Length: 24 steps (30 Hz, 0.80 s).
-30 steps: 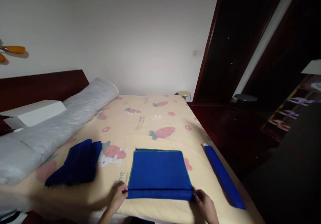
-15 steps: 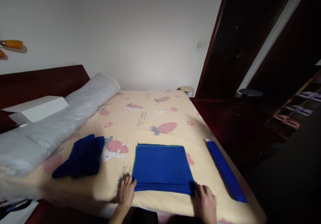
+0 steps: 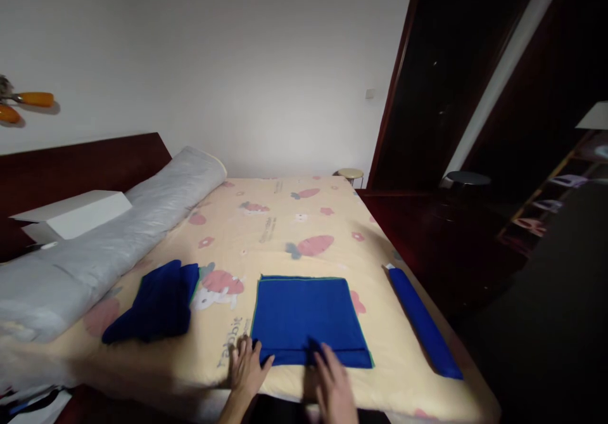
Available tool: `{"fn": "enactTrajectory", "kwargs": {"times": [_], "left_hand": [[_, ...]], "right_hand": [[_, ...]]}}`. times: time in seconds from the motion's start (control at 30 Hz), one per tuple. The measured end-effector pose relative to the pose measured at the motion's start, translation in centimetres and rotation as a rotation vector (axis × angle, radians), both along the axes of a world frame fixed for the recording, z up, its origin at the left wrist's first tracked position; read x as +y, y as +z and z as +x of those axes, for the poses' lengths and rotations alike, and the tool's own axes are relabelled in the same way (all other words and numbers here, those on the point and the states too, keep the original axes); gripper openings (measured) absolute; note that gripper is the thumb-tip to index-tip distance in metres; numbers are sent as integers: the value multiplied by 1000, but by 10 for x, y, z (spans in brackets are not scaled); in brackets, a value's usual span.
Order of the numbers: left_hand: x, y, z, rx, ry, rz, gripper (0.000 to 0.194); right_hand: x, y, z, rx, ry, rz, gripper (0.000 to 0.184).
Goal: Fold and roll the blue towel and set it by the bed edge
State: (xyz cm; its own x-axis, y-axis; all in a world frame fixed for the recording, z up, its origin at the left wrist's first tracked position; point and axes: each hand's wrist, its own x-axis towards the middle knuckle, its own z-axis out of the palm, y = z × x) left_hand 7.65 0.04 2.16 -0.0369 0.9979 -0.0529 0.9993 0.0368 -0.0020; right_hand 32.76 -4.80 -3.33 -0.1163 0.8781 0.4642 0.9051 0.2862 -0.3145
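I saw the bed (image 3: 294, 234) filling most of the view, cream sheet with carrot prints. A long grey bolster (image 3: 118, 234) ran toward 10 o'clock along the dark headboard (image 3: 80, 164), a white box (image 3: 76, 212) resting on it. A dark doorway (image 3: 446, 75) stood at 1 o'clock. The folded blue towel (image 3: 306, 313) lay flat and squared near the bed's 6 o'clock edge, a narrow fold turned up along its near hem, likely kept close for easy reach. A crumpled dark blue towel (image 3: 154, 303) sat at 9 o'clock of it, well apart; a rolled blue towel (image 3: 422, 326) lay at 3 o'clock by the bed edge, probably set aside as finished. My left hand (image 3: 247, 370) was open, fingers spread, pressing the towel's near-left corner, seemingly pinning it flat. My right hand (image 3: 335, 386) was open too, fingertips on the near hem around its middle, blurred, gripping nothing.
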Motion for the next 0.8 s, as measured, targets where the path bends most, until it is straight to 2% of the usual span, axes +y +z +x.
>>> {"fn": "enactTrajectory", "kwargs": {"times": [0.07,0.17,0.23,0.33,0.37,0.43,0.57,0.7,0.8], "left_hand": [[1,-6,-3,7,3,22,58],[0,-18,-4,7,-29,109,50],[-4,-30,2,-9,-160,201,42],[-13,-50,16,-26,-480,330,47],[-16,-56,20,-24,-545,367,52],[-20,-64,20,-14,-577,414,59],[-23,-66,-7,5,-585,407,64],[-25,-57,-43,63,-571,414,63],[-28,-54,-55,102,-576,441,63]], "right_hand": [[3,-7,-42,-7,150,-20,55],[13,-28,-77,-18,156,-17,61],[18,-44,-82,-21,156,-14,61],[21,-60,-79,-17,182,-33,63],[22,-63,-78,-17,190,-38,64],[21,-62,-74,-30,210,-34,67],[16,-52,-44,-100,181,-2,66],[4,-48,30,-136,-16,-45,60],[-7,-50,88,-128,-91,-125,61]]}}
